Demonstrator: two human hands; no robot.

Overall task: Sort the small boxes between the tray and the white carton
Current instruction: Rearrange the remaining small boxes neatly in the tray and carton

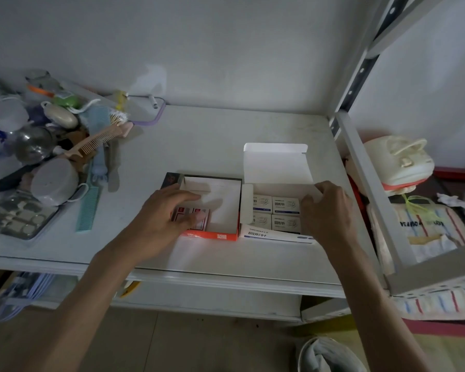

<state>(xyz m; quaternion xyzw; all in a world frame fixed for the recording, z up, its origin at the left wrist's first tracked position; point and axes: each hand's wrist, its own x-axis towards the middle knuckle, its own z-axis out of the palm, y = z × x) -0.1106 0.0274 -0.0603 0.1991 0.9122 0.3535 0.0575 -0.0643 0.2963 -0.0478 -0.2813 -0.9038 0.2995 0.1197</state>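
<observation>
An orange-fronted tray sits mid-shelf with red-and-white small boxes in its near left corner. My left hand rests over that corner, fingers spread on the boxes, gripping none that I can see. Touching the tray's right side is the white carton, lid flap upright, holding several white small boxes with blue print. My right hand is at the carton's right end, fingers curled around its wall and covering the boxes there.
A pile of combs, brushes, a grey cup and a clear case crowds the shelf's left end. A metal shelf upright stands right of the carton, with bags and cloths beyond it. The shelf's front edge runs just below my wrists.
</observation>
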